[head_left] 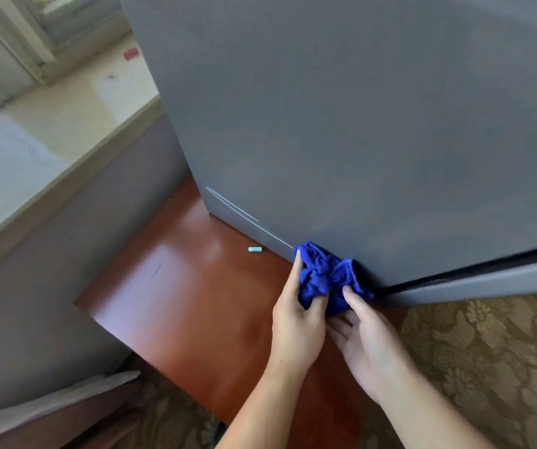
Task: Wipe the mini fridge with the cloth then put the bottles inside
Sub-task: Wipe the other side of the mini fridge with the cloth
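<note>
Currently the blue cloth (pixel 323 277) is bunched against the lower corner of the grey mini fridge (pixel 357 124), gripped by the left hand (pixel 296 322) and pinched by the right hand (pixel 367 338), which are held close together. Fridge interior is hidden. A small teal object (pixel 255 249) is seen on the wooden stand (pixel 179 303) under the fridge.

A glossy reddish-brown wooden top (pixel 189 303) carries the grey mini fridge (pixel 357 124), which stands on its far right part. A small turquoise piece (pixel 255 249) (too small to identify) lies just beside the fridge's base. Patterned carpet (pixel 487 367) lies below.
</note>
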Motion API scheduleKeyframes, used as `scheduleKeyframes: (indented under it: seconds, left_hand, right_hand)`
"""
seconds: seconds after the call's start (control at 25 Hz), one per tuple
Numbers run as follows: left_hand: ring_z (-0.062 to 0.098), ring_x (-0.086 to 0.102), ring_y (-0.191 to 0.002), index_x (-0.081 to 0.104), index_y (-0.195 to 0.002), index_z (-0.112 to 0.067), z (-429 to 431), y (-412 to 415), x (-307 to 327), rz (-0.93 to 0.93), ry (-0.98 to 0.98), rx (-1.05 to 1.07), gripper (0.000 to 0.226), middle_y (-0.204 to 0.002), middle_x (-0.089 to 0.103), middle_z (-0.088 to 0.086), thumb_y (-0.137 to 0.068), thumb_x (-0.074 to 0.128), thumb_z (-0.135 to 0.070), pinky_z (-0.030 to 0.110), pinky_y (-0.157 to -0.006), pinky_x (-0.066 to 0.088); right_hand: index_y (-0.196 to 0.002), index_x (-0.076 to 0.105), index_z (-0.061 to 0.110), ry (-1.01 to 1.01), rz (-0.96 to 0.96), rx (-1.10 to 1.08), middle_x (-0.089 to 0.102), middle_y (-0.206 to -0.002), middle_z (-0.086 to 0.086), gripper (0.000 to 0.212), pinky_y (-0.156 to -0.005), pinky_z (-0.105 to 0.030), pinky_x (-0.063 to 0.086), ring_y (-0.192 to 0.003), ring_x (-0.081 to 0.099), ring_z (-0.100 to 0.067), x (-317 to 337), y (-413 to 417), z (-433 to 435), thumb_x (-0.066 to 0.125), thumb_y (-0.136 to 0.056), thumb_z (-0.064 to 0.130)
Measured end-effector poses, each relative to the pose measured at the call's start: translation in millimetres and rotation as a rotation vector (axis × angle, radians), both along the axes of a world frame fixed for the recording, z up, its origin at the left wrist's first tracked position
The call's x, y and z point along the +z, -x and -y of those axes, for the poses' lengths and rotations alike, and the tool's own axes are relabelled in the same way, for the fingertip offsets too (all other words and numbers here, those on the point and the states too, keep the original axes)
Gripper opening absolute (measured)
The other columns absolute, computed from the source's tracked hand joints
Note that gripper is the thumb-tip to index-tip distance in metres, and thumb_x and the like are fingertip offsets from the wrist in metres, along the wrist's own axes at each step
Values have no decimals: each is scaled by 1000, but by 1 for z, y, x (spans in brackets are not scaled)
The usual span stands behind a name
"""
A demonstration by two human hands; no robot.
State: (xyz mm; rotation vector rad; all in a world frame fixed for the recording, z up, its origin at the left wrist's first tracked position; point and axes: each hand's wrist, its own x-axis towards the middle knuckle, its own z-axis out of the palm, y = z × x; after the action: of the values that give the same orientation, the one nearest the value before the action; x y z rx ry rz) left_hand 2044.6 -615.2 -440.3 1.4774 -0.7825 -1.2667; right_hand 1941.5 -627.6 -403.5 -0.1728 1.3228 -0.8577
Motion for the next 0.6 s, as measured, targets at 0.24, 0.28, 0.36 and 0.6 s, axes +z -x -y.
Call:
scheduleKeyframes:
  seconds: [0.24, 0.28, 0.36, 0.6]
  left_hand:
    - [-2, 52, -139, 51, -150, -24, 55, -110, 19, 29, 106, 206, 61, -147, 61, -15, -98, 54, 8, 29, -119, 40]
    - [0, 53, -139, 52, -150, -23, 65, -132, 18, 44, 104, 222, 60, -148, 61, -12, -98, 53, 8, 31, -120, 40]
    - [6, 53, -141, 50, -152, -19, 83, -172, 10, 86, 97, 231, 60, -150, 59, -7, -98, 52, 6, 39, -121, 40]
    - [7, 63, -126, 60, -140, -26, 106, -217, -5, 84, -45, 224, 48, -135, 69, -9, -98, 45, -9, 32, -112, 46]
  right_hand:
    - [-116, 73, 11, 99, 63, 171, 79, -115, -10, 26, -84, -33, 60, -97, 78, -21, 12, -112, 51, 51, -106, 19]
    - [-114, 74, 11, 107, 64, 203, 79, -113, -11, 25, -86, -34, 59, -96, 77, -22, 13, -134, 62, 52, -106, 19]
    - [-116, 74, 10, 104, 51, 246, 78, -117, -14, 24, -93, -40, 57, -103, 75, -27, 11, -174, 79, 54, -105, 19]
    - [-127, 70, 12, 98, 2, 324, 74, -129, -11, 29, -106, -48, 52, -120, 68, -28, -12, -220, 96, 56, -103, 20]
